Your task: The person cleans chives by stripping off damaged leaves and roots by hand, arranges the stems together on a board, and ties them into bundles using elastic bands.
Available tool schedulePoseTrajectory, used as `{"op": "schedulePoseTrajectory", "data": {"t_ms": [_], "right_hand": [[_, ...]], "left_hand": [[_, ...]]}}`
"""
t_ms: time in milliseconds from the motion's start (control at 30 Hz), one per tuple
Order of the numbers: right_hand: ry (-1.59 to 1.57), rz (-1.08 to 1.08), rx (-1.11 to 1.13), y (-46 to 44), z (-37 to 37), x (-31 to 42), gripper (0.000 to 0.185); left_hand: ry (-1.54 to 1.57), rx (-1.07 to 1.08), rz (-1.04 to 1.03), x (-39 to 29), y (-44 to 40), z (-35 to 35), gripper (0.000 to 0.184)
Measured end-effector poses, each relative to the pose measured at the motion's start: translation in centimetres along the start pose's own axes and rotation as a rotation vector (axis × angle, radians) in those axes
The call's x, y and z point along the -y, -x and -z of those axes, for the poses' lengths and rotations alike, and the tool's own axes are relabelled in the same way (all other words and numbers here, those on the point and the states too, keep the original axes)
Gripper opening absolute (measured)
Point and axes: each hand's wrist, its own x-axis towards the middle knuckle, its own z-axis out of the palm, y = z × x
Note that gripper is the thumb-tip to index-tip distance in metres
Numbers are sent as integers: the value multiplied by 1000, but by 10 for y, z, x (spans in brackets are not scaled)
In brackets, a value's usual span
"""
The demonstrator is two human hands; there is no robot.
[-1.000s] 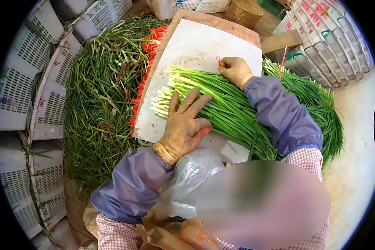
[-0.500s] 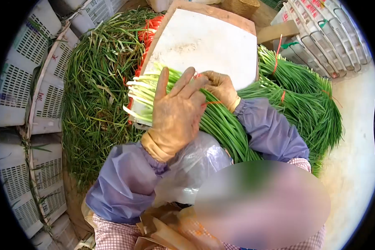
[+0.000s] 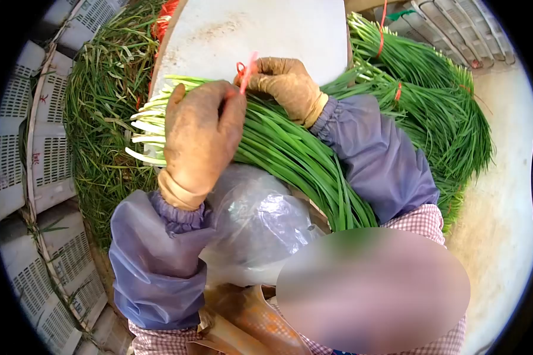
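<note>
A bundle of garlic chives [image 3: 290,151] lies slanting over the near edge of the white board [image 3: 260,35], its pale cut ends to the left. My left hand [image 3: 201,130], in a tan rubber glove, is wrapped over the bundle near those ends, its fingertips partly hidden. Just to the right, my gloved right hand [image 3: 284,86] pinches a red plastic tie [image 3: 248,74] above the far side of the stems. The tie's lower end comes close to my left fingers; whether they grip it is hidden.
Tied chive bundles [image 3: 426,109] are piled at the right. Loose, tangled leaves [image 3: 109,124] heap up at the left beside white slatted crates [image 3: 53,148]. More red ties [image 3: 166,18] hang at the board's left edge. A clear plastic sheet [image 3: 260,216] covers the lap area.
The view has shifted, so the board appears higher. My hands have moved apart from their close contact, and the red tie now stands up between them. The bundle stays under my left hand.
</note>
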Motion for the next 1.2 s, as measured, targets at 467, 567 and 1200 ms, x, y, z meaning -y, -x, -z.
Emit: {"op": "schedulePoseTrajectory", "data": {"t_ms": [467, 567, 1200], "right_hand": [[-47, -128, -19, -5, 7, -7, 12], [-42, -115, -30, -1, 7, -4, 12], [-97, 41, 100, 11, 4, -6, 17]], "left_hand": [[124, 245, 440, -11, -11, 8, 28], [171, 231, 478, -18, -13, 9, 28], [-10, -37, -26, -2, -3, -2, 14]]}}
